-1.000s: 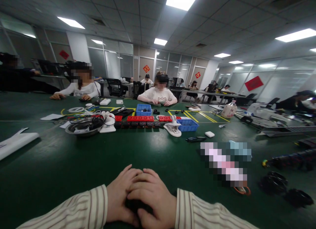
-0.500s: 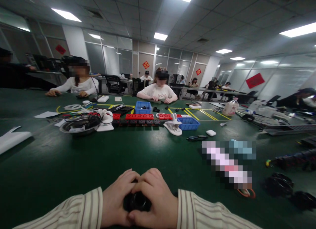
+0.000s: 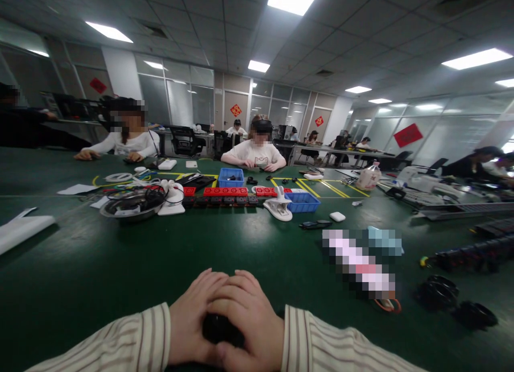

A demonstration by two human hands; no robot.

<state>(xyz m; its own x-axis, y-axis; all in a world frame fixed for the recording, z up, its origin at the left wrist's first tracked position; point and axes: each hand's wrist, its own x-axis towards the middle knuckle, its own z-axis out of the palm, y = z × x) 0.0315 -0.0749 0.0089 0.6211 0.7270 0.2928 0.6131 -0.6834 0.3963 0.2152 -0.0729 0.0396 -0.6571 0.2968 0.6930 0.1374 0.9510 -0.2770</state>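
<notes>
My left hand (image 3: 193,318) and my right hand (image 3: 251,321) are closed together around a dark, glossy black round part (image 3: 223,328) low in the middle of the view. The fingers of my right hand lap over those of my left, and most of the part is hidden under them. Its exact kind cannot be made out. Beneath my hands is the dark green tabletop (image 3: 132,275).
Two black ring-shaped parts (image 3: 436,294) lie at right, near a blurred pink and lilac item (image 3: 357,262). Farther back are a metal bowl (image 3: 120,214), red and black blocks (image 3: 225,191), a white clip (image 3: 280,207) and blue trays (image 3: 303,202). Co-workers (image 3: 257,152) sit opposite.
Half a second ago my fingers arched higher and a round opening in the black part showed. Now my hands lie flatter over it, covering more. The view has shifted slightly.
</notes>
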